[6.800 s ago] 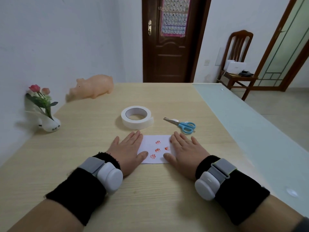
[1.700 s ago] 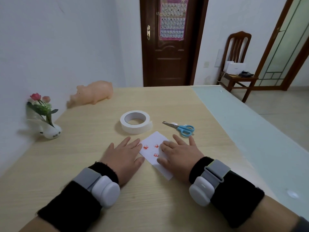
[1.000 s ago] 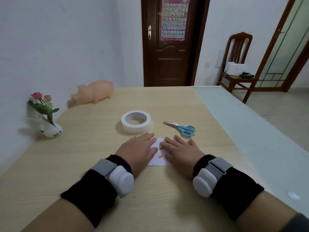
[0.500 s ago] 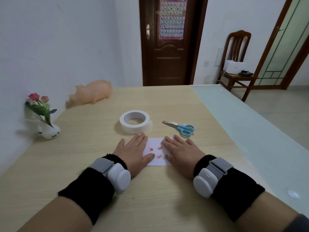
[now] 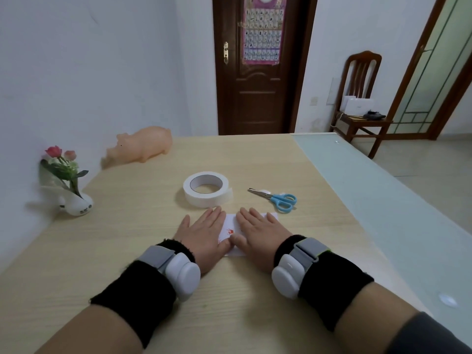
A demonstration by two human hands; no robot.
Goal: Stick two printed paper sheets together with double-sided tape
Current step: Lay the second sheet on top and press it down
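— How does the bare left hand [image 5: 204,238] lie?

— Flat, palm down, fingers straight and close together, pointing away from the body, thumb angled inward.

— And the bare right hand [image 5: 258,236]?

— Also flat and palm down, fingers straight and slightly spread. The two thumb tips meet between the hands, touching or nearly so.

— The forearms?

— Both reach forward from the bottom edge and converge toward the hands. The left wrist wears a black knitted wristband [image 5: 138,297] with a rounded white plastic pod [image 5: 182,274] on a grey strap. The right wrist wears a matching band [image 5: 334,287] and a matching pod [image 5: 287,279]. A grey fabric sleeve [image 5: 434,335] covers the right arm at the lower corner.
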